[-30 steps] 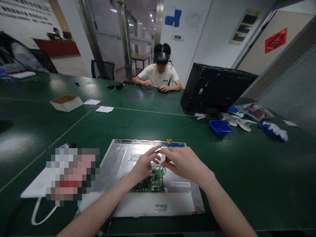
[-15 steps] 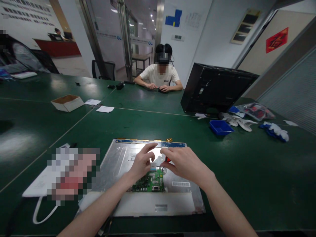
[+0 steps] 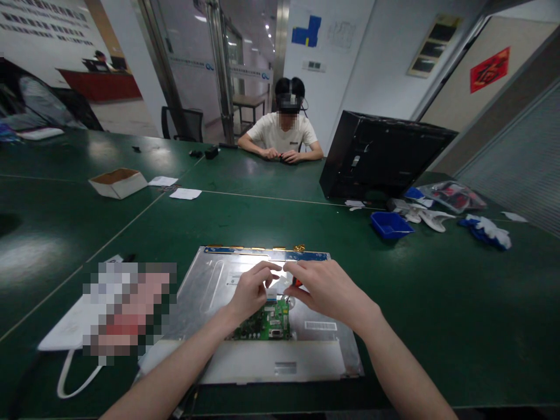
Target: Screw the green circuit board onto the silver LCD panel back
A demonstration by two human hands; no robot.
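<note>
A flat metal display panel (image 3: 192,309) lies on the green table, with a green circuit board (image 3: 276,321) at its middle. Over the board's upper left edge is my left hand (image 3: 256,286), fingers curled and apart, holding nothing that I can see. My right hand (image 3: 326,286) is closed round a small red and black tool (image 3: 297,282), mostly hidden by the fingers, just above the board's upper right. A pale flat cable (image 3: 272,294) shows between the hands. The fingertips of both hands are close together.
A large black monitor housing (image 3: 385,157) stands at the back right, near a blue tray (image 3: 391,226) and gloves (image 3: 487,232). An open box (image 3: 118,183) and papers (image 3: 185,193) lie back left. A white bag (image 3: 65,324) lies left. Across the table sits a person (image 3: 282,134).
The fingers of my left hand have shifted slightly, with the index finger lower and reaching a little further right. My right hand has hardly moved.
</note>
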